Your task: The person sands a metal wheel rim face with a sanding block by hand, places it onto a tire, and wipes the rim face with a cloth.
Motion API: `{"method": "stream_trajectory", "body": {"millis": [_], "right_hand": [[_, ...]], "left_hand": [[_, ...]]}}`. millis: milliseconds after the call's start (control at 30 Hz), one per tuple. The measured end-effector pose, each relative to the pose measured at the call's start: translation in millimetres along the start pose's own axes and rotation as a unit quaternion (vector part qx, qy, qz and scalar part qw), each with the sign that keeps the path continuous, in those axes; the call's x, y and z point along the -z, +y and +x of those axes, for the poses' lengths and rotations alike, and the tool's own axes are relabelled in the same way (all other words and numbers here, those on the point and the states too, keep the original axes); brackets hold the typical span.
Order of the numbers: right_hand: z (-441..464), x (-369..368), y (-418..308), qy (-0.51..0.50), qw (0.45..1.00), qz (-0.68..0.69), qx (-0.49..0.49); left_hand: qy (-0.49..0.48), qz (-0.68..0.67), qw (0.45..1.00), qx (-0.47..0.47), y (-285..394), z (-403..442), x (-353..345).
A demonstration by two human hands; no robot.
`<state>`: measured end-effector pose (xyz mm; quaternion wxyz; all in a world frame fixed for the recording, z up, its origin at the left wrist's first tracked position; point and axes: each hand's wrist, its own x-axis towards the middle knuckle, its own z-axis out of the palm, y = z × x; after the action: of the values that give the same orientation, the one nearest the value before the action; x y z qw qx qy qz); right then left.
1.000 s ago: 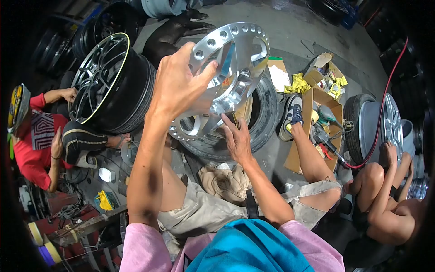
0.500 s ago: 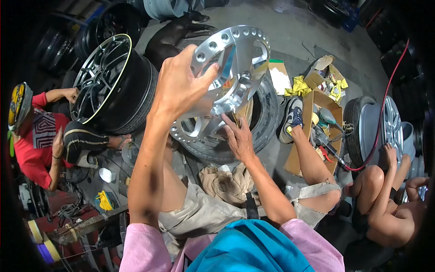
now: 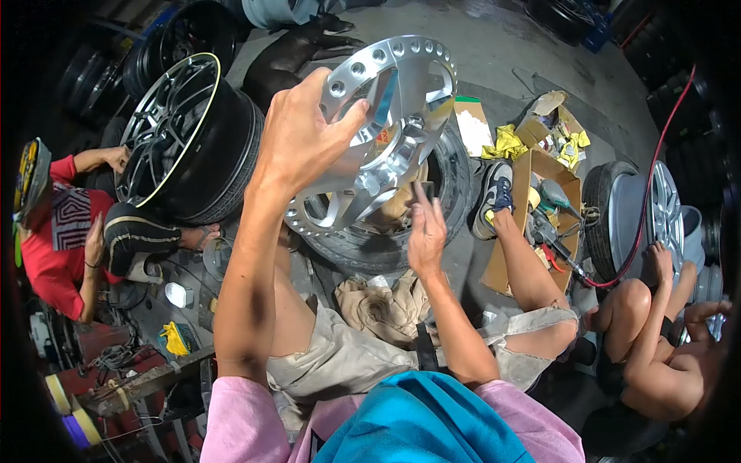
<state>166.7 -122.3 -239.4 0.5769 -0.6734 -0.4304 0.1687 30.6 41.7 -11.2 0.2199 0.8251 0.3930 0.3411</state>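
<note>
A silver disc (image 3: 373,180) is held up in front of the person, tilted, its longer visible spread running from lower left to upper right. The left hand (image 3: 301,135) is clamped on its upper-left rim, thumb over the near face, the other fingers mostly hidden by the metal. The right hand (image 3: 426,235) is just beside its lower-right side, fingers nearly straight and pointing up; the disc's hub lies up and left from those fingertips. Something dark shows near them, but I cannot tell whether they grip it or touch the disc. Behind and below the disc is a tyre (image 3: 455,181) on the floor; nearer the person, a crumpled cloth (image 3: 378,305). To the right stands a carton (image 3: 505,270) of tools; farther out, one person sits by a wheel (image 3: 177,131) at left, another by a wheel (image 3: 668,201) at right. Beyond, a dog (image 3: 285,58) lies down.
</note>
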Motion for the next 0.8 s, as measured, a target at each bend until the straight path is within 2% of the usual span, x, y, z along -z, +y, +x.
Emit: {"method": "stream_trajectory", "body": {"millis": [133,233,367,433,467,533,667,733,800], "right_hand": [[-7.3,-24.4,-12.8,-0.027,0.999,0.031,0.025],[-9.1,-29.8,-25.1,-0.063,0.991,0.116,-0.025],[-11.6,-38.2,-40.1,-0.065,0.989,0.129,-0.034],[-12.0,-38.0,-50.2,-0.075,0.974,0.176,-0.123],[-8.0,-34.6,-54.3,-0.075,0.974,0.176,-0.124],[5.7,-24.8,-59.0,-0.065,0.896,0.372,-0.231],[13.5,4.7,-31.4,-0.031,0.931,0.329,-0.158],[9.9,18.3,-15.1,-0.002,0.943,0.290,-0.160],[0.6,27.3,9.8,-0.008,0.967,0.154,-0.204]], "left_hand": [[0.006,0.008,1.000,-0.002,-0.8,-1.5,-2.6],[0.009,-0.001,1.000,-0.010,-1.4,-0.6,-3.2],[-0.005,0.031,0.999,0.001,-3.7,-0.6,-0.1],[0.001,0.035,0.999,-0.003,-4.0,-1.3,-0.4],[-0.007,0.031,0.999,0.010,-2.1,-1.0,1.2],[-0.017,0.030,0.999,0.022,-1.1,-1.3,2.7],[-0.007,0.012,1.000,0.018,-3.9,0.1,3.3],[-0.004,-0.003,1.000,0.017,-6.6,1.3,5.0],[-0.004,0.018,0.999,0.026,-9.5,2.7,5.7]]}}
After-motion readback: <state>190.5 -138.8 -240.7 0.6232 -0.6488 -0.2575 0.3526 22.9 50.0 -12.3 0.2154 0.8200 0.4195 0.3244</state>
